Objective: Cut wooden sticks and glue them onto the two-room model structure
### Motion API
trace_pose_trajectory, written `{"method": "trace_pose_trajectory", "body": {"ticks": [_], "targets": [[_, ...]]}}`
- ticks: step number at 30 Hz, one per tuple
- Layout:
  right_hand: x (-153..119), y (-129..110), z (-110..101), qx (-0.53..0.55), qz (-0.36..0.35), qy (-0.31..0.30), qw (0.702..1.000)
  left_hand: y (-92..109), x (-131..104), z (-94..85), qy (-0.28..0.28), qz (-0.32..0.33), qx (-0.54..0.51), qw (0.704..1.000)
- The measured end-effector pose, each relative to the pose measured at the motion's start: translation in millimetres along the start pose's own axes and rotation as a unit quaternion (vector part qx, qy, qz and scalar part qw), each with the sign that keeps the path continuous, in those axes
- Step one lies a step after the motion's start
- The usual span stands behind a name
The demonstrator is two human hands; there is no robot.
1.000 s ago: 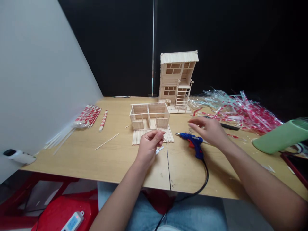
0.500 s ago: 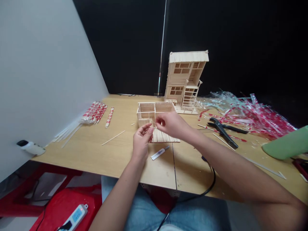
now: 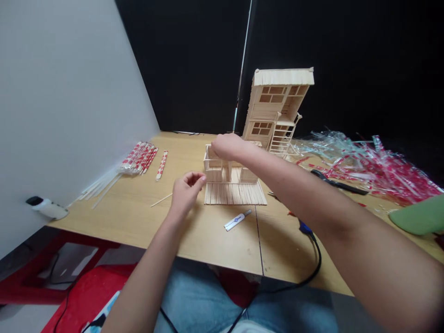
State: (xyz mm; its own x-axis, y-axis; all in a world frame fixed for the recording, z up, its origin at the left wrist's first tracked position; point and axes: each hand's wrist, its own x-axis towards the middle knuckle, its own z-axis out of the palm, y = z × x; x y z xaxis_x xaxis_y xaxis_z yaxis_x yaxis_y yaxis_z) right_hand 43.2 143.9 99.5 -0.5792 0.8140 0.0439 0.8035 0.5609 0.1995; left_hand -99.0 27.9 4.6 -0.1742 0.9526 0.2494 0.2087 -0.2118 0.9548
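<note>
A small unfinished model house (image 3: 236, 193) of thin wooden sticks stands in the middle of the table, with low walls, a stick floor at the front and an open top. My right hand (image 3: 227, 147) reaches over its back left wall with fingers curled downward; whatever they hold is hidden behind the hand. To the left of the stick floor, my left hand (image 3: 186, 190) hovers with loosely bent fingers, and no object shows in it. A thin bare stick (image 3: 161, 200) lies beside that hand. In front of the model lies a small white blade (image 3: 237, 220) with blue markings.
A taller finished stick house (image 3: 274, 101) stands behind, to the right. Wrapped chopsticks (image 3: 140, 157) are piled at left, a single packet (image 3: 162, 165) beside them. Crumpled wrappers (image 3: 385, 162), black-handled scissors (image 3: 340, 181) and a green cylinder (image 3: 419, 213) lie at right. A black cable (image 3: 314, 263) crosses the table edge.
My right hand has moved up and back to the model's far left wall. My left hand has drawn away leftward from the model. The view has shifted slightly.
</note>
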Motion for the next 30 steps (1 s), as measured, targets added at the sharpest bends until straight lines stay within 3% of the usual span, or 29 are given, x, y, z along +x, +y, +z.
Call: {"method": "trace_pose_trajectory", "body": {"ticks": [3,6,8,12,15,19,23,30], "targets": [[4.6,2.3,-1.7,0.001,-0.012,-0.022,1.000,5.3,23.6,-7.5,0.020,0.093,0.155,0.983],[5.2,3.5,-3.1,0.006,-0.023,-0.039,0.999,12.0,46.7,-8.2,-0.002,0.185,0.339,0.922],[4.5,4.6,-3.8,0.012,-0.030,-0.049,0.998,16.1,58.5,-5.8,-0.039,0.212,0.432,0.876],[5.2,9.4,-2.9,0.029,-0.044,-0.064,0.997,23.3,73.7,1.0,-0.079,0.233,0.538,0.807],[8.8,14.1,0.9,0.043,-0.060,-0.066,0.995,28.1,80.1,6.1,-0.096,0.277,0.559,0.775],[12.8,20.0,6.1,0.061,-0.077,-0.073,0.992,30.9,83.9,15.0,-0.131,0.267,0.579,0.759],[11.6,24.0,7.0,0.078,-0.081,-0.086,0.990,26.7,87.2,22.6,-0.124,0.232,0.614,0.744],[10.2,25.4,9.1,0.090,-0.079,-0.074,0.990,10.8,93.5,22.8,-0.111,0.243,0.571,0.776]]}}
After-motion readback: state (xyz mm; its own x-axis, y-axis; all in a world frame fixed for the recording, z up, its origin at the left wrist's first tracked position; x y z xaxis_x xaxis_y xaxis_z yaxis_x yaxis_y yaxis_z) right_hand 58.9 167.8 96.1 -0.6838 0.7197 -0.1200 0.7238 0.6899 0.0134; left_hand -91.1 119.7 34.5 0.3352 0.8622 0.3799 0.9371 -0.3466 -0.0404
